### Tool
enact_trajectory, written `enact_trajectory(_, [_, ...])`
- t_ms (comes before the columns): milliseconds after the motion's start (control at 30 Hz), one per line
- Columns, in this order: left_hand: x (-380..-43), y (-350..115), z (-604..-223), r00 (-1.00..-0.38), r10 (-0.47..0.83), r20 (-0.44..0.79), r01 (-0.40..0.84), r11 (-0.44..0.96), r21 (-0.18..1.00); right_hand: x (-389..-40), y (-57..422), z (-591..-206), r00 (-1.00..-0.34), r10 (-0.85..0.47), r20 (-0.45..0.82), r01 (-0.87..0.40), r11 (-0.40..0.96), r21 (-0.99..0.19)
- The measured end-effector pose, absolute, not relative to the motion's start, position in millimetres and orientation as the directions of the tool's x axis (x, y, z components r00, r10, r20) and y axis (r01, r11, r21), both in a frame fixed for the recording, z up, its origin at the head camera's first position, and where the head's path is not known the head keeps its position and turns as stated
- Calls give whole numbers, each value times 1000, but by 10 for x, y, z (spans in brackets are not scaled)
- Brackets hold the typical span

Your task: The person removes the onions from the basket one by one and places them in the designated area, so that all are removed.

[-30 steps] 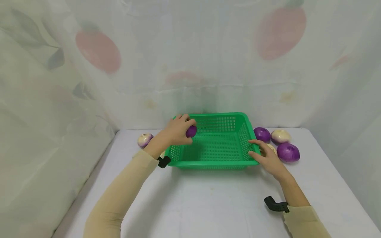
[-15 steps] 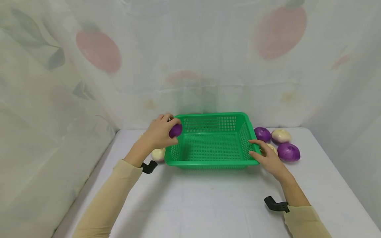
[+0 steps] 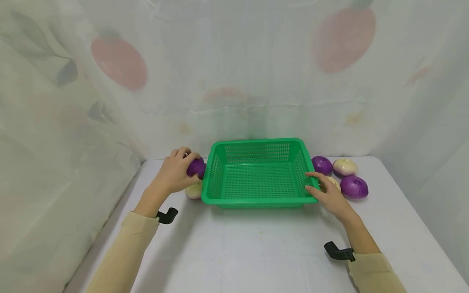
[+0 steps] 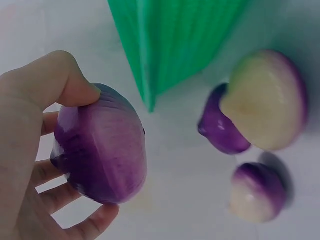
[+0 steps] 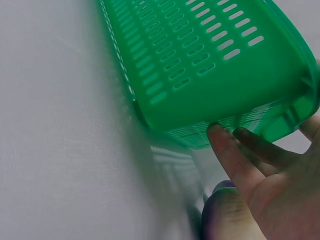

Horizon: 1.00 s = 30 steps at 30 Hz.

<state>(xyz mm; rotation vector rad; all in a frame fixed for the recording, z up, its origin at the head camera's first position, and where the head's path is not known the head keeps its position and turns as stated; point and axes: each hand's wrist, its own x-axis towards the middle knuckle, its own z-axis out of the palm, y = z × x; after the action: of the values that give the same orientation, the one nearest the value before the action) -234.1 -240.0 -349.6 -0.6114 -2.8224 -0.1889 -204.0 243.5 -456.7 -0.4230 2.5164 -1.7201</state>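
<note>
My left hand (image 3: 175, 173) grips a purple onion (image 4: 102, 145) just left of the green basket (image 3: 256, 201), thumb on one side and fingers round the other. My right hand (image 3: 331, 197) holds the basket's right rim, with some fingers against the outside of its end wall in the right wrist view. Below the left hand lies a pale onion (image 3: 193, 190). In the left wrist view, a purple onion (image 4: 225, 127) sits partly behind a large pale onion (image 4: 272, 102), near a small white-and-purple onion (image 4: 256, 192).
Right of the basket lie purple onions (image 3: 354, 187), a pale onion (image 3: 345, 167) and another pale one (image 3: 334, 184) partly behind the right hand. A white cloth covers the table (image 3: 260, 248). A printed curtain (image 3: 234, 73) hangs behind.
My left hand has moved left with the purple onion, from over the basket's left part to beside its outer left side, and slightly down. The right hand and basket look unmoved.
</note>
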Motion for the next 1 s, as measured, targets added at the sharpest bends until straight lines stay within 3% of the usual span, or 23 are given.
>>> enact_trajectory(1000, [-2185,-3105,-4158,-972,195,129,212,967,138,-2040,2434,-4570,-961,-260,90,-172,312,-934])
